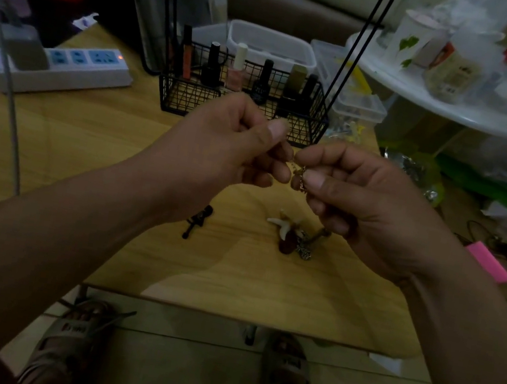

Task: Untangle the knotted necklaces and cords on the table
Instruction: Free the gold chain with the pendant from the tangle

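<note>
Both hands are raised above the wooden table (91,143), close together. My left hand (230,143) pinches one end of a thin golden chain (298,172) between thumb and forefinger. My right hand (353,196) pinches the same chain at a small knot, a short bit dangling below its thumb. On the table under the hands lies a clump of pendants (295,236): a white tooth shape, a dark red bead and a metal piece. A small black cord piece (198,221) lies to its left. The chain's rest is hidden by my fingers.
A black wire basket (244,102) with nail polish bottles stands behind the hands. A white power strip (61,66) lies far left, clear plastic boxes (271,46) at the back. A pink block (488,265) sits right, near a cluttered white round table (463,107).
</note>
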Demonstrator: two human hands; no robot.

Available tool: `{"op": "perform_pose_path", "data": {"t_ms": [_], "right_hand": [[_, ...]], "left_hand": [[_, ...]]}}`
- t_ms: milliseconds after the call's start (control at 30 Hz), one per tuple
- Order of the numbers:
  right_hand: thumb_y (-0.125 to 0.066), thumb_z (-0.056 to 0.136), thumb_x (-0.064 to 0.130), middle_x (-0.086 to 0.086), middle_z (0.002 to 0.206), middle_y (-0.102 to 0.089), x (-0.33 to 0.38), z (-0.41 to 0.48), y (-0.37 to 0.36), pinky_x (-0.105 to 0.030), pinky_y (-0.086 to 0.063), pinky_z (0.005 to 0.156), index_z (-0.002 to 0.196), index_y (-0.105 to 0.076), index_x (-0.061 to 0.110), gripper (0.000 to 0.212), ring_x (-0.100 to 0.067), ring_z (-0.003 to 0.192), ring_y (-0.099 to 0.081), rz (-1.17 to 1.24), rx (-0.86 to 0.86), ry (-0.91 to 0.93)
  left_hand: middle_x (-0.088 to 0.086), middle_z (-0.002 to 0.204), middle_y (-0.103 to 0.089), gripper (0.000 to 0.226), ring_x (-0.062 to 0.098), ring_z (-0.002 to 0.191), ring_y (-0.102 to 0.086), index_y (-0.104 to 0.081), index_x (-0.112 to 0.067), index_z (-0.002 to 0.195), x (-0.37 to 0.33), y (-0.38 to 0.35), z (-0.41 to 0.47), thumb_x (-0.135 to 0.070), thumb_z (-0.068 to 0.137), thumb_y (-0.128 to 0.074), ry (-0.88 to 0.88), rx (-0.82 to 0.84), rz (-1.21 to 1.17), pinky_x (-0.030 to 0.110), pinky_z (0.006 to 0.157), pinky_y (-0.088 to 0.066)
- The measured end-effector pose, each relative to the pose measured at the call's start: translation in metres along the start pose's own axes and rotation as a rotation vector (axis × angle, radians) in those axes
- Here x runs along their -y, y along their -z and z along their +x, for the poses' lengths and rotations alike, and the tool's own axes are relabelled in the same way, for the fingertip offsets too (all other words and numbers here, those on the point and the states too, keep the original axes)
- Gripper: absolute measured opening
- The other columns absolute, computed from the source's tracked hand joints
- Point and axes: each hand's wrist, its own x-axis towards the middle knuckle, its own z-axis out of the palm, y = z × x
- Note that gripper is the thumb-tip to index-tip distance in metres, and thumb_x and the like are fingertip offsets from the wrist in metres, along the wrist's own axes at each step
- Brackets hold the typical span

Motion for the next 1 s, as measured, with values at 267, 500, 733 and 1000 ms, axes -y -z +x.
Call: {"op": "perform_pose_path", "data": {"t_ms": [267,500,733,1000], "right_hand": [[-0.066,0.09,-0.006,0.0,0.075,-0.062,0.002,0.001,-0.002,-0.021,-0.034,0.047,0.105,-0.068,0.008,0.021,-0.01,0.063,-0.052,-0.004,-0.05,0.031],[-0.072,0.085,0.0,-0.003,0.078,-0.059,0.003,-0.001,0.0,-0.023,-0.035,0.048,0.1,-0.061,0.012,0.022,-0.008,0.06,-0.051,-0.06,-0.053,0.063],[-0.076,0.086,0.0,-0.006,0.082,-0.064,0.005,-0.002,0.001,-0.021,-0.041,0.05,0.096,-0.063,0.014,0.022,-0.008,0.062,-0.055,-0.244,-0.06,0.084],[-0.076,0.086,-0.001,-0.003,0.085,-0.069,0.007,-0.003,0.0,-0.017,-0.043,0.051,0.103,-0.066,0.012,0.024,-0.004,0.062,-0.058,-0.304,-0.073,0.072]], "left_hand": [[0.006,0.092,-0.065,0.017,0.019,0.084,-0.067,-0.062,-0.013,0.12,0.001,0.003,-0.002,-0.01,0.103,-0.06,0.036,0.098,0.077,0.03,0.075,-0.056],[0.001,0.085,-0.07,0.015,0.013,0.08,-0.069,-0.07,-0.017,0.114,-0.003,0.005,-0.005,-0.016,0.102,-0.062,0.051,0.245,0.337,0.025,0.073,-0.057],[0.0,0.078,-0.069,0.012,0.014,0.075,-0.067,-0.072,-0.013,0.1,-0.006,0.01,-0.004,-0.022,0.101,-0.063,0.116,0.342,0.424,0.025,0.071,-0.056],[0.002,0.087,-0.067,0.014,0.019,0.086,-0.065,-0.066,-0.017,0.087,-0.004,0.009,-0.001,-0.012,0.099,-0.064,0.107,0.239,0.275,0.033,0.072,-0.058]]}}
